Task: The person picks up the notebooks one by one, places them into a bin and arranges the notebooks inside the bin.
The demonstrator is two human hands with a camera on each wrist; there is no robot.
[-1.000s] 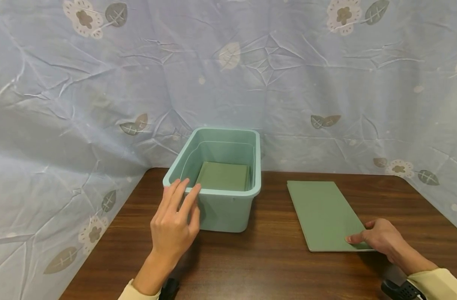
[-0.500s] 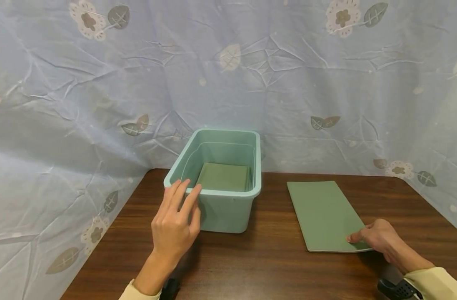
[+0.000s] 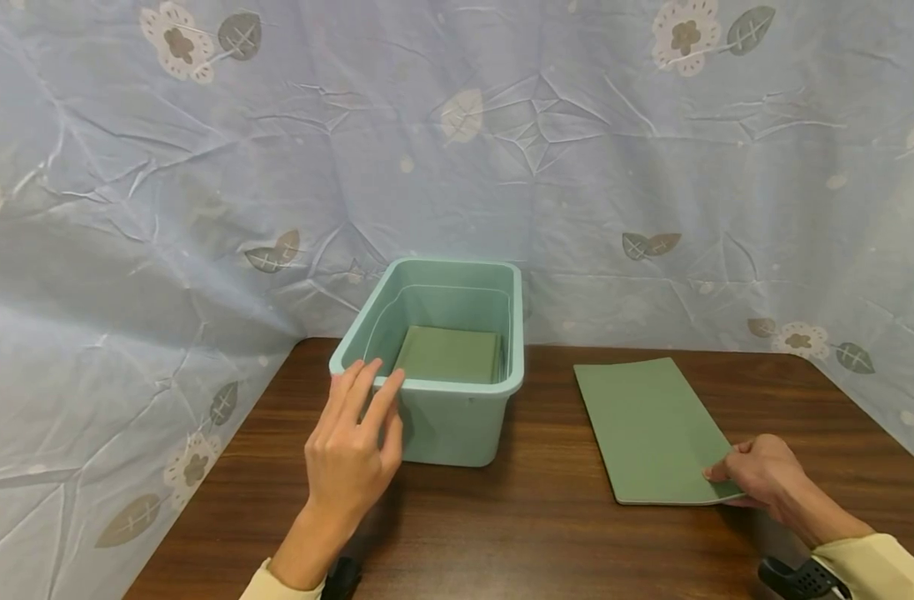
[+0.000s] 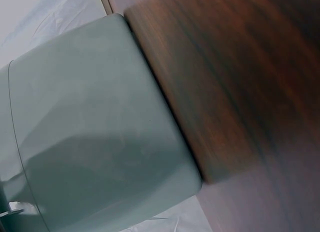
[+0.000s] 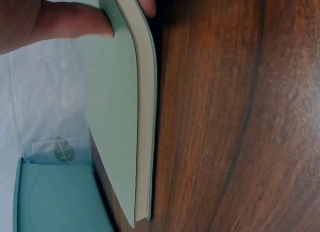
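Observation:
A green softcover notebook (image 3: 651, 433) lies on the right of the table. My right hand (image 3: 767, 471) pinches its near right corner, thumb on the cover and fingers underneath. In the right wrist view the notebook (image 5: 112, 117) bends upward at the gripped end, its pale page edges showing; the thumb (image 5: 75, 23) presses on the cover. To the left stands a mint-green plastic bin (image 3: 452, 429). At the bin's front left corner, my left hand (image 3: 350, 454) has its fingers stretched up to the rim. The left wrist view shows only the bin's outer wall (image 4: 95, 122) beside the wood.
Inside the bin lies a green, flat-topped item (image 3: 447, 354) like a book or stack of books. A pale blue flowered cloth (image 3: 561, 167) hangs behind and beside the dark wooden table (image 3: 516, 542). The bin stands close to the cloth.
My right fingers have slipped under the notebook's right edge, which now bends up slightly, along with the far right corner. My left hand stays at the bin's rim.

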